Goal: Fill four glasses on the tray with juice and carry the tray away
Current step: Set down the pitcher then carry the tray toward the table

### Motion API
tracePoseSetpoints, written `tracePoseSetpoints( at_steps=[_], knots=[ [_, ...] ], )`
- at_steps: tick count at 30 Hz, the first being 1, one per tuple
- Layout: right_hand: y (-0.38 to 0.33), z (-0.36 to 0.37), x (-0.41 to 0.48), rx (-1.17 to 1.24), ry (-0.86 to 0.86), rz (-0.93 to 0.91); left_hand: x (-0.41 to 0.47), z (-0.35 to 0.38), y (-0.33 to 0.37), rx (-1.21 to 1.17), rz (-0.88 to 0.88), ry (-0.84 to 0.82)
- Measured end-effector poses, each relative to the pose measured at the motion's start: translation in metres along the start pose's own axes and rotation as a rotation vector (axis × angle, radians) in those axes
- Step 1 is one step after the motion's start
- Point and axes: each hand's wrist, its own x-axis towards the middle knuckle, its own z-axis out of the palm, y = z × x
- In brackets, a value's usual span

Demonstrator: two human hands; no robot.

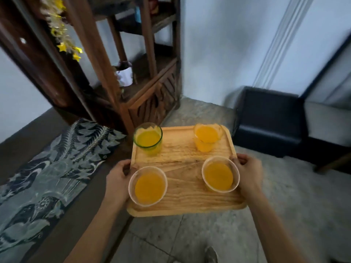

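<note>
A light wooden tray (186,204) hangs in the air above the floor, held level at both short sides. My left hand (118,178) grips its left edge and my right hand (248,170) grips its right edge. On it stand several glasses holding orange juice: a green-rimmed glass (148,138) at the far left, a clear glass (207,137) at the far right, a wide clear glass (148,186) at the near left and another wide glass (220,174) at the near right.
A dark table with a patterned blue runner (47,173) lies to the left. A tall wooden shelf unit (144,88) stands ahead on the left. A black upholstered seat (269,118) is at the right, against the white wall. Grey tiled floor (209,234) lies below.
</note>
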Motion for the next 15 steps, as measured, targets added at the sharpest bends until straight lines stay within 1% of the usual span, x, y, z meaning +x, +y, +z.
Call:
tracePoseSetpoints(
  at_steps=[2, 4, 9, 11, 15],
  knots=[
    [0.016, -0.041, -0.005, 0.027, 0.076, 0.04, -0.008, 0.029, 0.024, 0.018, 0.053, -0.058],
    [0.03, -0.079, -0.011, 0.004, 0.16, 0.077, -0.016, 0.057, 0.045, 0.025, 0.098, -0.118],
    [0.083, -0.184, -0.03, 0.023, 0.37, 0.187, -0.053, 0.141, 0.102, 0.037, 0.236, -0.312],
    [0.106, -0.229, -0.041, 0.024, 0.454, 0.223, -0.078, 0.179, 0.128, 0.037, 0.299, -0.378],
    [0.15, -0.318, -0.066, 0.019, 0.588, 0.287, -0.138, 0.252, 0.176, 0.028, 0.347, -0.487]
  ],
)
